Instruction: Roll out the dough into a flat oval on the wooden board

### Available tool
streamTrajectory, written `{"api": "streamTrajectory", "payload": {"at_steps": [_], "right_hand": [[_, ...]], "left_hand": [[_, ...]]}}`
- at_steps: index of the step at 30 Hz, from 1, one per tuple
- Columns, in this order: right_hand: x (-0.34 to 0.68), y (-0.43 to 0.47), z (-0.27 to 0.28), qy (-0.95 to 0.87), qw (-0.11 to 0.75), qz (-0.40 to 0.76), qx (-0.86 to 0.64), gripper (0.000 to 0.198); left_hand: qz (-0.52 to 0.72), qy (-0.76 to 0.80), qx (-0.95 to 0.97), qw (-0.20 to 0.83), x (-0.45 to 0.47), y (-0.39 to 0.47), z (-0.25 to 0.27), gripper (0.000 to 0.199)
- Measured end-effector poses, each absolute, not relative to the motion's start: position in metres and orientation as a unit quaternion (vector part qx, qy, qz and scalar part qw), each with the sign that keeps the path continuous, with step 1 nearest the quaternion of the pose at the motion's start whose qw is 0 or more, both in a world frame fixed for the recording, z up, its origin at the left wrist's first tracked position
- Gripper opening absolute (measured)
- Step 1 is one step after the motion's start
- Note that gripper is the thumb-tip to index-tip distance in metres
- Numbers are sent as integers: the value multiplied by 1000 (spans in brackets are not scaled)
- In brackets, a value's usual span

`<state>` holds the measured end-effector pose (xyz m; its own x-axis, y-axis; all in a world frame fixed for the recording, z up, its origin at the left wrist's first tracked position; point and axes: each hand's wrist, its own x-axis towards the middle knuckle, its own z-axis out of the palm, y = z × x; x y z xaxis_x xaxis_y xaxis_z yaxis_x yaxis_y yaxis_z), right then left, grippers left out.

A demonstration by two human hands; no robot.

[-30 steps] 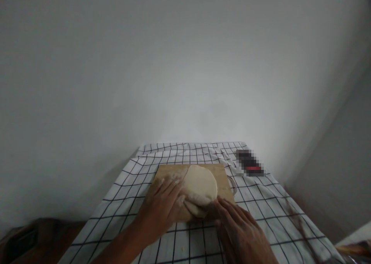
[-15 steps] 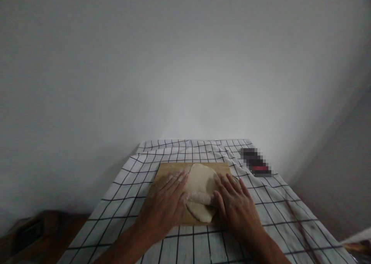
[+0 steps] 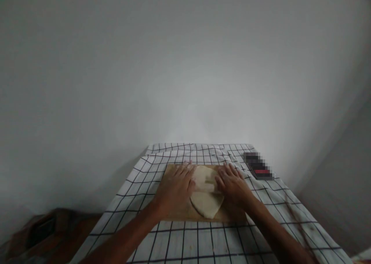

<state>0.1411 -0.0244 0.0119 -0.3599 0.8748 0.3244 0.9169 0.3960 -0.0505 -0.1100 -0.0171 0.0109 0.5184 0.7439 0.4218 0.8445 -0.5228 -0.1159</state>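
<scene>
A flat, pale sheet of dough [image 3: 206, 207] lies on a wooden board [image 3: 174, 214]. Across it sits a floured rolling pin [image 3: 205, 187], slightly blurred, its ends hidden beneath my hands. My left hand [image 3: 177, 185] rests over the pin's left end, fingers stretched forward rather than wrapped round it. Over the right end lies my right hand [image 3: 232, 183], fingers also extended and a little apart. Flour whitens the fingertips of the left hand.
A white cloth with black grid lines [image 3: 139, 196] covers the table. At the right rear lies a dark, pixelated flat object [image 3: 257, 166] with a red strip. A plain wall [image 3: 185, 82] stands behind. Brown furniture [image 3: 43, 229] shows at lower left.
Both hands have pushed the rolling pin forward over the dough, away from me, so more dough shows on the near side. The view has shifted slightly.
</scene>
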Motion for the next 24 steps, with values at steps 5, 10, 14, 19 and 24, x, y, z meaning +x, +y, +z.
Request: {"api": "streamTrajectory", "payload": {"at_steps": [5,10,14,19,24], "right_hand": [[135,-108,-21,-806,231,-116,-532,46],[127,-145,-50,-788,316,-203,-489,75],[121,-149,-57,-765,335,-225,-502,72],[132,-132,-37,-786,251,-200,-528,60],[145,-60,-6,-771,180,-105,-602,49]], "left_hand": [[-172,-437,-870,152,-129,-86,-1,56],[-165,-424,-878,150,-150,-114,-14,62],[-147,-409,-887,153,-151,-108,-13,64],[-131,-398,-899,129,-129,-80,5,60],[-132,-426,-885,137,-107,-43,13,51]]}}
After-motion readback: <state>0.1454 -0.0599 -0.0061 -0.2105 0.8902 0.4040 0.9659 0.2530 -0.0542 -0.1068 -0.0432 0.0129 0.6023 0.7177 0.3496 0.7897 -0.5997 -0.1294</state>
